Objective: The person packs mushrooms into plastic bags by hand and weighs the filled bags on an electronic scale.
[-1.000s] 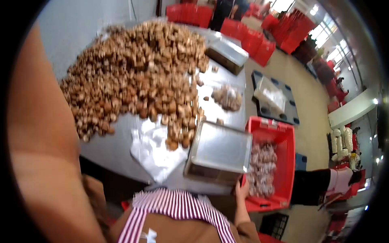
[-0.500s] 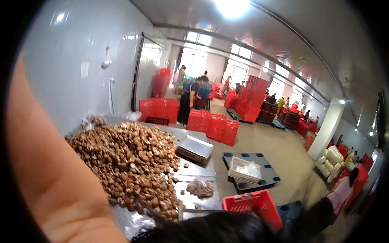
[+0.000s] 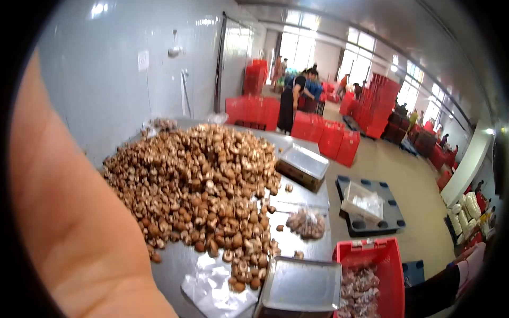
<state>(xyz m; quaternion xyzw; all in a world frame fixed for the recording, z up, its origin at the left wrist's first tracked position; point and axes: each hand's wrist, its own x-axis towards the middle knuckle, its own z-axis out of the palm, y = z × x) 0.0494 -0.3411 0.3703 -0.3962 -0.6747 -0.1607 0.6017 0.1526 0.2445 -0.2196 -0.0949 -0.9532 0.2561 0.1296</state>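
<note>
Very close to the camera, my left hand [image 3: 85,222] fills the left edge, with the palm and wrist side showing. Its fingers lie outside the picture, so what they touch is hidden. My right hand is out of sight. Beyond the raised hand, a large heap of brown mushrooms [image 3: 196,180] covers much of a metal table [image 3: 177,273]. Clear plastic bags [image 3: 217,289] lie at the heap's near edge. A tied bag of mushrooms [image 3: 306,223] rests to the right, between a scale with a metal top [image 3: 303,161] and a nearer one [image 3: 302,283].
A red crate [image 3: 389,265] holding bagged mushrooms stands at the table's right side. On the floor, a dark pallet [image 3: 392,204] carries a white tray [image 3: 363,201]. Red crates [image 3: 323,132] and people stand farther back; a person's pink sleeve [image 3: 471,262] shows at lower right.
The view has tilted down and turned left, so the heap and table sit farther right. The near scale and red crate's contents now show; the dark hair at the bottom is gone.
</note>
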